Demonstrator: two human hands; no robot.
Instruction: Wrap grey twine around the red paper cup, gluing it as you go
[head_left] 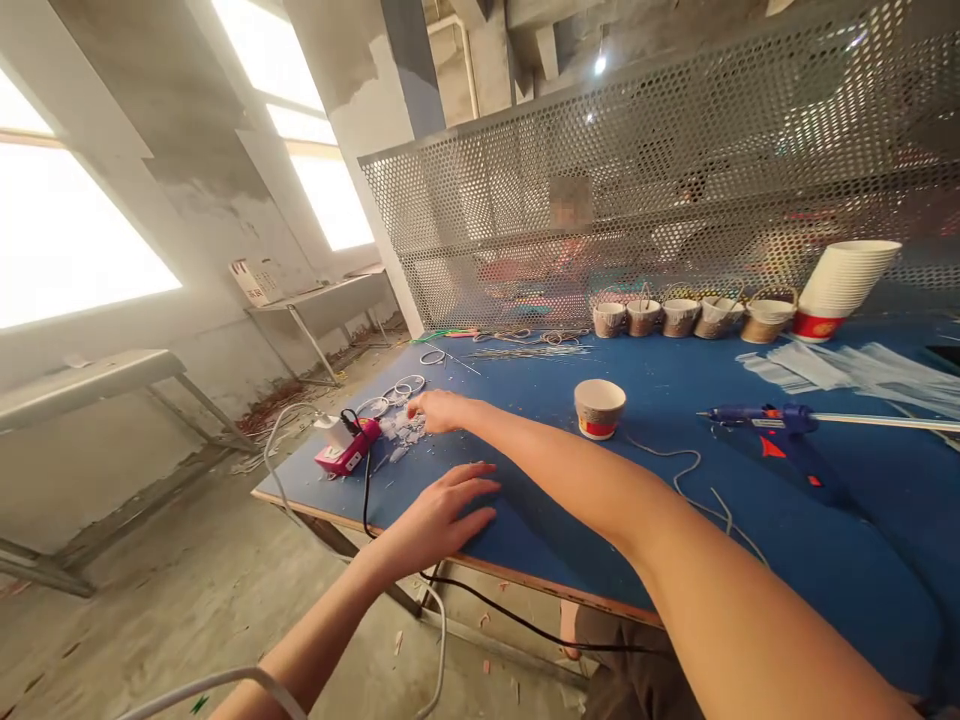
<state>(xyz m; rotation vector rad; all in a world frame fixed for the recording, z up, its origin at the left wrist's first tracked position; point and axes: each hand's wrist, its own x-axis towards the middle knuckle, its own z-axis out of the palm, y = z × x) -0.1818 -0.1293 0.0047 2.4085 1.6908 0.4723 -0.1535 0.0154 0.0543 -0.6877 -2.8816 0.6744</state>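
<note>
My right hand reaches across to the left side of the blue table, over a patch of white scraps. Its fingers are curled down and together; whatever may be between them is hidden. White rings lie just beyond its fingertips. Nearer the front edge, my left hand lies on the tabletop, fingers apart, holding nothing. To the right of my right forearm stands a paper cup, its upper part wrapped in grey-beige cord and a red and yellow band showing below. A loose grey cord trails from near it.
A pink power strip with plugs and cables sits at the left edge. A blue glue gun lies right, near grey strips. Several small baskets and stacked paper cups line the perforated metal screen.
</note>
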